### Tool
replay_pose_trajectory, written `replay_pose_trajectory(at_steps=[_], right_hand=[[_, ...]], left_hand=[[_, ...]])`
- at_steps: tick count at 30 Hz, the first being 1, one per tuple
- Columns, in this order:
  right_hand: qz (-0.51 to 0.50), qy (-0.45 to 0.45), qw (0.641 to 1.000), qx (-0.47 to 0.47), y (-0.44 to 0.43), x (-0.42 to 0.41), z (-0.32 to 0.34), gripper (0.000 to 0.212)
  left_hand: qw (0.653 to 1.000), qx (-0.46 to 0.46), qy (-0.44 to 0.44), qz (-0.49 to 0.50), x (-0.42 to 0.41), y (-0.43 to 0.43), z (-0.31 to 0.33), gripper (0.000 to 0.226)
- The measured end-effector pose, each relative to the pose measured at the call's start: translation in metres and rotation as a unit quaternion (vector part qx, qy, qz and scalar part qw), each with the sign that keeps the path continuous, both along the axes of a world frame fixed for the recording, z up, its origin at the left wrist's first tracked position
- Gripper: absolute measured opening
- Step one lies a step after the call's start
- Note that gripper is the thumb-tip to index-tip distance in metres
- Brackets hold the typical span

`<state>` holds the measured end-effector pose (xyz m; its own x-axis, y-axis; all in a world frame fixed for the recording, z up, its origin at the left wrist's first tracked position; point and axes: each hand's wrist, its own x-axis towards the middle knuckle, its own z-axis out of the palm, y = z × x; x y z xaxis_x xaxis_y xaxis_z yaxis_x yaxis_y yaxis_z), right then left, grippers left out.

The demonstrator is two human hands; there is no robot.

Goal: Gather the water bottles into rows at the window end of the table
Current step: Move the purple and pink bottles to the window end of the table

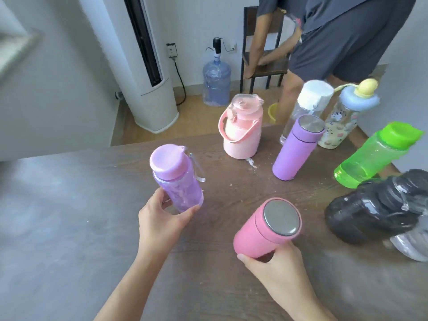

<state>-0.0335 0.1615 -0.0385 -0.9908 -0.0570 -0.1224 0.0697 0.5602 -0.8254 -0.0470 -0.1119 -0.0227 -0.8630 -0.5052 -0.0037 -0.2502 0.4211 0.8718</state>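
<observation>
My left hand [159,222] grips the base of a clear purple bottle [177,179] with a lilac lid. My right hand [275,266] holds a pink flask [259,235] with a steel cap, tilted toward me. Further along the brown table [220,286] stand a pink jug with a handle [240,129], a purple flask [295,149], a clear bottle with a white cap [308,105], a patterned bottle with a blue and yellow top [342,121] and a green bottle [372,158]. A dark bottle [375,209] stands at the right edge, blurred.
Beyond the table's far edge a person [335,38] bends over a dark chair [264,66]. A large blue water jug with a pump [216,82] and a white standing air conditioner [148,66] are on the wooden floor. A yellow tub [272,113] sits near the person's leg.
</observation>
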Motion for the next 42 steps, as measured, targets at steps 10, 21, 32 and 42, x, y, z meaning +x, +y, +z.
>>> replay_pose_trajectory(at_steps=[10, 21, 32, 42], right_hand=[[0.158, 0.027, 0.987, -0.033, -0.276, -0.067, 0.015, 0.034], [0.212, 0.079, 0.974, -0.023, -0.491, -0.089, 0.018, 0.029], [0.19, 0.107, 0.976, 0.008, -0.549, -0.092, 0.002, 0.031], [0.158, 0.106, 0.981, 0.043, -0.559, -0.085, 0.001, 0.04]], left_hand=[[0.982, -0.035, -0.031, 0.183, 0.103, -0.233, 0.001, 0.04], [0.969, -0.047, -0.003, 0.243, 0.089, -0.42, -0.002, 0.05], [0.964, -0.028, 0.004, 0.263, 0.052, -0.487, -0.024, 0.054], [0.974, -0.014, 0.007, 0.224, 0.05, -0.5, -0.027, 0.05]])
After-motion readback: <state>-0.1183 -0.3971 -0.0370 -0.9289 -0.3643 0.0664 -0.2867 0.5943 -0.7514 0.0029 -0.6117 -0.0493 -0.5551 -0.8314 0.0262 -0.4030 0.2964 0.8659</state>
